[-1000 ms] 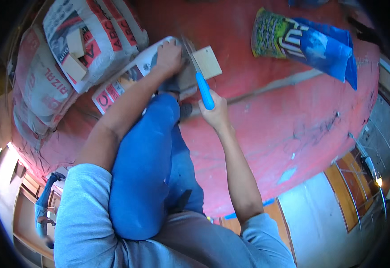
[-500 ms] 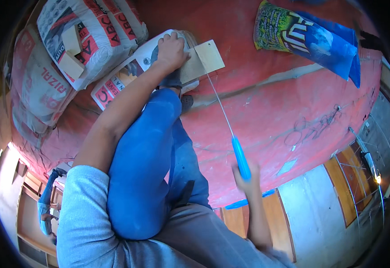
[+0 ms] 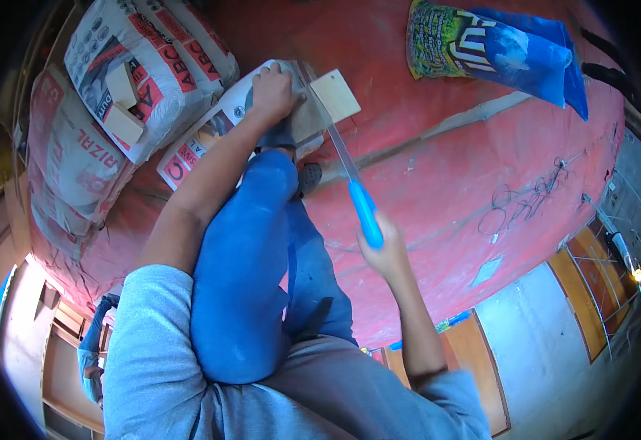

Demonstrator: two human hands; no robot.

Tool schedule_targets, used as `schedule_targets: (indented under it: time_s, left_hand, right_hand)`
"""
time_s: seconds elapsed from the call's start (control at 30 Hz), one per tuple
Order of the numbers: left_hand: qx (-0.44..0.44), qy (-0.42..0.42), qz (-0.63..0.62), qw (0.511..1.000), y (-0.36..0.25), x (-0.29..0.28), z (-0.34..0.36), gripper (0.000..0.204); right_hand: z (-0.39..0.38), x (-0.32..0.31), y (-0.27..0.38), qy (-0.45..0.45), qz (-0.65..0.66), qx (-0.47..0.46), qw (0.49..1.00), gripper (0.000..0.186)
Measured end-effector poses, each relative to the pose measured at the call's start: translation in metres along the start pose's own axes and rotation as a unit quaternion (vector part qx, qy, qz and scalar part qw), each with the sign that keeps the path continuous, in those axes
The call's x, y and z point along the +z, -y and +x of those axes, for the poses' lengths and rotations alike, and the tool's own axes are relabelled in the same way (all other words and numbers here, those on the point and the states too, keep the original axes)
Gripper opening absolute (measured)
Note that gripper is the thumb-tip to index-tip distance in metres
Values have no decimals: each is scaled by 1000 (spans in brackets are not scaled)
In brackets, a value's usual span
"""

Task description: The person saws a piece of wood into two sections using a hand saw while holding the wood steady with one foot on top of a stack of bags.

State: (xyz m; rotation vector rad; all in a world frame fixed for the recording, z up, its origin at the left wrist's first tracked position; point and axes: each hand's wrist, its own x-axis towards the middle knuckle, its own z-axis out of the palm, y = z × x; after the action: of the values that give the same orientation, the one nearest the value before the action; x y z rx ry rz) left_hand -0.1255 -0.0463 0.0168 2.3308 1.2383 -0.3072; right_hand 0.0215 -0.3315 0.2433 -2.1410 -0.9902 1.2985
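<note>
Taking 12 as the top of the view, the left hand sits up around 11 o'clock, its forearm slanting in from about 8, palm down, knuckles bent and fingers running roughly toward 12. It's resting at the near-left side of a board, thumb side right by it; can't tell if that grip is actually clamped on the board or just pressing, since the undersides of the fingers are hidden. The right hand is a bit blurry near 4 o'clock, forearm coming up from 5, and its grip is wrapped tight round the blue handle of a handsaw. Saw's just up from there toward 12: its long axis goes from 5 to 11, handle at the 5 end, blade pointing at 11 and lying across the board. The board's pale end sticks out on the 2 o'clock side of the blade, with a small hole near its top corner. There's a white-and-red bag under the left forearm, stacked printed bags at 10 to 11, and a blue-and-green bag on the red sheet between 1 and 2.
</note>
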Motion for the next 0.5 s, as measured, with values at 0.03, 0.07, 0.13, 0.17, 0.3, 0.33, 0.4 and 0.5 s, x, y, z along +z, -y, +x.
schedule_targets:
  time_s: [0.03, 0.07, 0.13, 0.17, 0.3, 0.33, 0.4, 0.5]
  left_hand:
    - [-3, -7, 11, 1000, 2, 0, 3, 46]
    - [3, -3, 5, 1000, -6, 0, 5, 46]
    - [5, 4, 5, 1000, -7, -4, 2, 47]
    - [2, 7, 6, 1000, -5, -6, -1, 47]
    - [1, -1, 7, 1000, 5, -9, 2, 45]
    - [12, -5, -5, 1000, -6, -3, 5, 44]
    - [35, -7, -20, 999, -27, 7, 11, 43]
    - [17, -23, 19, 999, 6, 9, -6, 40]
  right_hand:
    - [-35, -18, 1, 21, 5, 22, 1000, 14]
    - [-72, -33, -2, 9, -44, 28, 999, 16]
    - [-114, -61, 24, 35, -44, 72, 996, 16]
    - [-118, -66, 25, 36, -45, 73, 996, 16]
    - [-55, -24, -18, 5, -50, 23, 998, 20]
    - [-7, 8, -63, -23, -30, -30, 999, 21]
    - [103, 36, -56, -32, 19, -55, 998, 19]
    - [98, 69, -37, -64, 51, -84, 993, 18]
